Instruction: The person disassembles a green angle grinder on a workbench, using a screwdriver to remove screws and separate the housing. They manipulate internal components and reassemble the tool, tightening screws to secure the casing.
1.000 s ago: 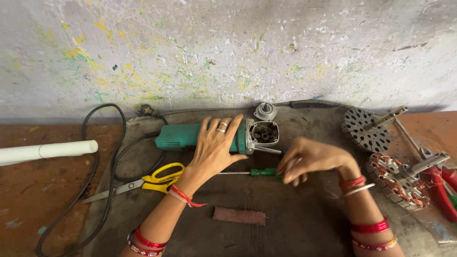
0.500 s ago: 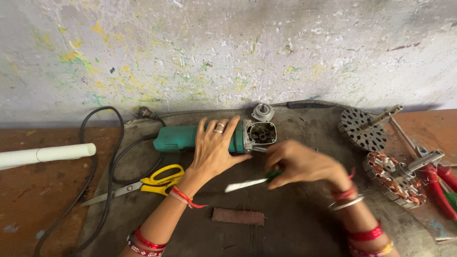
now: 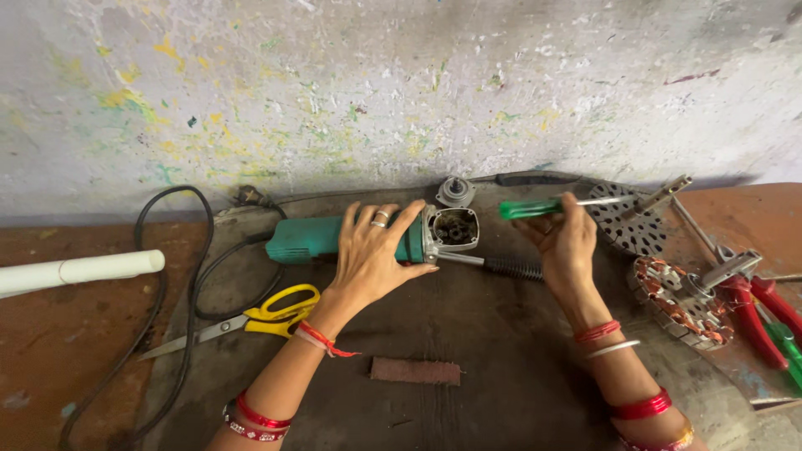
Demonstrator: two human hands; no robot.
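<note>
Teal grinder (image 3: pixel 334 238); green screwdriver (image 3: pixel 535 207); yellow scissors (image 3: pixel 280 311).

Grinder at centre, hands on either side.
Left hand (image 3: pixel 372 255) lies on the green-bodied angle grinder (image 3: pixel 368 235); yellow-handled scissors (image 3: pixel 251 317) left of it; right hand (image 3: pixel 564 238) lifts the green-handled screwdriver (image 3: pixel 555 205) to its right.

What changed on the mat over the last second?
The right hand took the green-handled screwdriver off the mat and lifted it up, to the right of the grinder's open end. The left hand stayed flat on the green grinder. Yellow scissors, white pipe and brown block did not move.
</note>
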